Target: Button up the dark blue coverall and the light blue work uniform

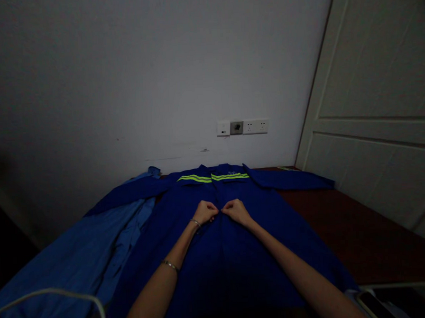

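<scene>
A dark blue work jacket [189, 255] with yellow-green reflective stripes [213, 178] lies spread flat on a dark wooden table [362, 236], collar toward the wall. My left hand [205, 211] and my right hand [236, 211] meet at the jacket's front opening, mid-chest. Both are closed in a pinch on the fabric edges, knuckles almost touching. Thin bracelets circle my left wrist and forearm.
A lighter blue garment [78, 261] lies partly under the jacket at the left. A white cable [63, 294] curves at the bottom left. A phone [375, 306] rests at the bottom right edge. Wall sockets [242, 127] sit above the table; a white door [381, 121] stands at right.
</scene>
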`<state>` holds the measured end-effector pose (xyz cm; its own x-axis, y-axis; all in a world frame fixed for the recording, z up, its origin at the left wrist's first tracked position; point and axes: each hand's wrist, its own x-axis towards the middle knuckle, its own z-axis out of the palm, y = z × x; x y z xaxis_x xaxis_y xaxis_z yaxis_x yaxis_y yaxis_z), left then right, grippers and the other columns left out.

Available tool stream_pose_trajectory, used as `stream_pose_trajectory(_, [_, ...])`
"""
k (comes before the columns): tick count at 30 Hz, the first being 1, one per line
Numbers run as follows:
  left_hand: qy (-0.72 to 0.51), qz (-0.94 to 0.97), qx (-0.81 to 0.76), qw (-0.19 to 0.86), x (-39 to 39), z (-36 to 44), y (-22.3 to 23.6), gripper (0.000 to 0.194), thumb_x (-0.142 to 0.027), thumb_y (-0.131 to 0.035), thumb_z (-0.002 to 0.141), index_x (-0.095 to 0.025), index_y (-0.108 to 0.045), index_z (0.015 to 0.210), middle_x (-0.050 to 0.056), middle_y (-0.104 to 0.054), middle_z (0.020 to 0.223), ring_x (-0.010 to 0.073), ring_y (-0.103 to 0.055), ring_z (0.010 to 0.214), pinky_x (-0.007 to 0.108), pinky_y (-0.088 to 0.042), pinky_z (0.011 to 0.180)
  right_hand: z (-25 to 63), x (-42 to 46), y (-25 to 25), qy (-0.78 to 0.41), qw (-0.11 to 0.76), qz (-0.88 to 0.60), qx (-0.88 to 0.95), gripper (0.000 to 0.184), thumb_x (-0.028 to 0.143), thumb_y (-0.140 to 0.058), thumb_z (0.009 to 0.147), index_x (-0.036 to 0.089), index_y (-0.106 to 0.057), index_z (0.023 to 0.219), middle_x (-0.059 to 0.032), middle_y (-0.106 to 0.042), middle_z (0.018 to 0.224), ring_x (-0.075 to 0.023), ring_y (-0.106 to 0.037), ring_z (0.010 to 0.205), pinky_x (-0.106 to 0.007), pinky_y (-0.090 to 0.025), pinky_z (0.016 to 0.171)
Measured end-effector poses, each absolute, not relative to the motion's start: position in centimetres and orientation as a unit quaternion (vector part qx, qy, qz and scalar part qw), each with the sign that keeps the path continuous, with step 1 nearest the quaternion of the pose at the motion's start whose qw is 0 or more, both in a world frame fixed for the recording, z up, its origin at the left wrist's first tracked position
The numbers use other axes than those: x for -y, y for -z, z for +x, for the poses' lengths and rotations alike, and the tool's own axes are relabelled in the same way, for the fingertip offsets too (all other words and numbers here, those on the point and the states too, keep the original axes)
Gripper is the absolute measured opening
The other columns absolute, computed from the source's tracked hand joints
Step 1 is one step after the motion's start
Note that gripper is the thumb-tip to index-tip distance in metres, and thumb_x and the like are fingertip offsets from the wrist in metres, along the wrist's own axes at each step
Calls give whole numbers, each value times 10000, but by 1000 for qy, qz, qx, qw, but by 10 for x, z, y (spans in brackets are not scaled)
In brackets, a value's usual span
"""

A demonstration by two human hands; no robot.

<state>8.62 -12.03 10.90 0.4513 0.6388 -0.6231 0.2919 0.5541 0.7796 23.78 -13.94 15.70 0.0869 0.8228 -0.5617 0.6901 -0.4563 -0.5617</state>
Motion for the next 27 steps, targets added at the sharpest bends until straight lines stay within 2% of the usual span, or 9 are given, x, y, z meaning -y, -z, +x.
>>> stream_pose_trajectory(16, [-162, 442, -497, 729, 122, 87, -114, 74, -50, -525, 644, -95, -579, 620, -59, -493, 402, 53, -474, 358, 146, -380, 381, 236, 141, -161, -436, 118, -764, 461, 136, 215, -559, 584, 134, -668, 585, -33, -640, 572, -129, -547, 544, -198, -361, 496])
stream_pose_trajectory(24, [-181, 434, -493, 732, 121, 86, -114, 53, -81, -543, 652, -93, -587, 625, -54, -501, 413, 54, -480, 370, 150, -393, 398, 238, 139, -157, -463, 128, -773, 413, 137, 238, -571, 594, 126, -639, 552, -2, -570, 454, -90, -455, 414, -192, -312, 416])
stream_pose_trajectory(27, [-178, 436, -484, 737, 121, 85, -111, 63, -80, -532, 655, -93, -587, 627, -51, -500, 411, 57, -477, 367, 156, -397, 398, 238, 139, -157, -466, 127, -770, 416, 135, 231, -566, 597, 127, -635, 545, -3, -573, 455, -92, -460, 418, -192, -312, 417])
